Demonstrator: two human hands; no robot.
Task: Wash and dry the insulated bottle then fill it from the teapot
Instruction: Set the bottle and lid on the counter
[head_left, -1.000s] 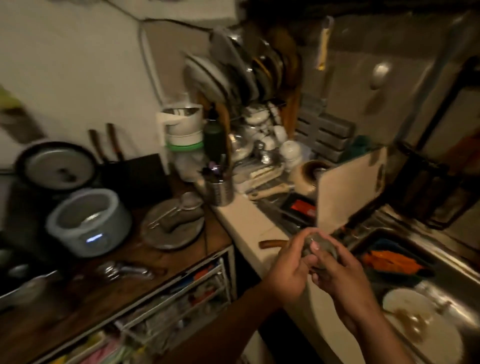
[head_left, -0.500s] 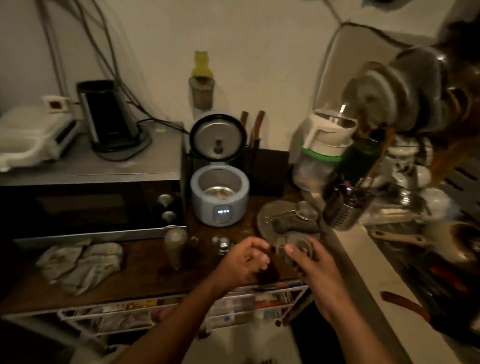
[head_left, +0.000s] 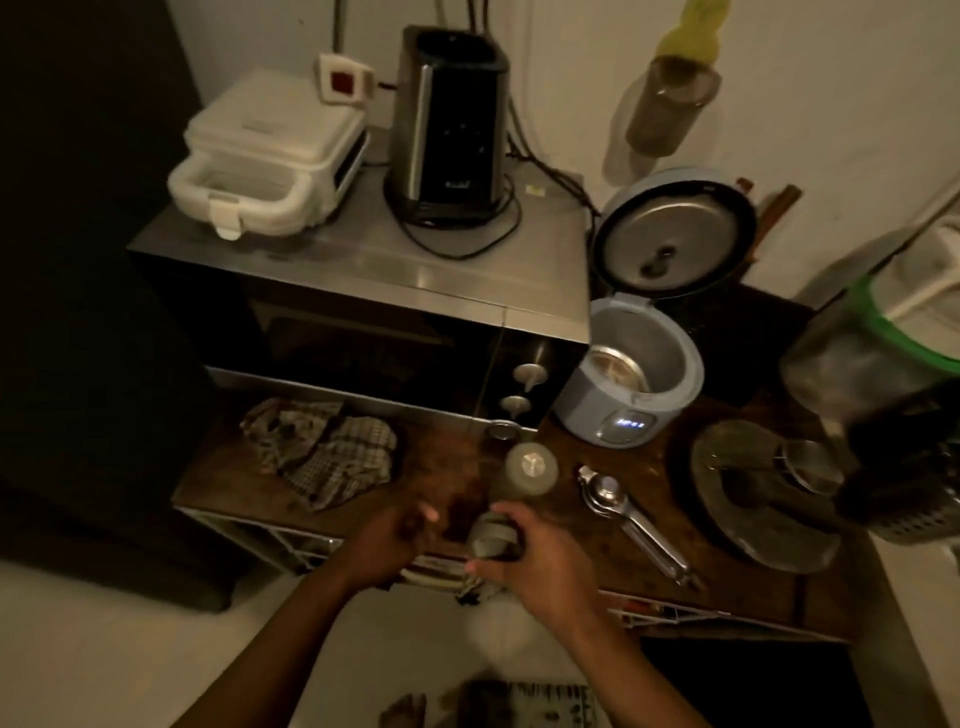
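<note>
Grey cap (head_left: 493, 536) in right hand (head_left: 543, 569) — wooden counter (head_left: 447, 467)

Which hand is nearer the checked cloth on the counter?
Left. The left hand is just right of the checked cloth; the right hand is farther right, gripping a grey cap.

Dim, warm, low-light frame. White wall (head_left: 597, 104) was brightest; far left sank into near-black shadow. Soft sheen lay on the microwave top (head_left: 415, 270); rice cooker display (head_left: 629, 423) glowed. Right-edge utensil holder (head_left: 914, 499) was smeared, stretched by wide-angle distortion.
</note>
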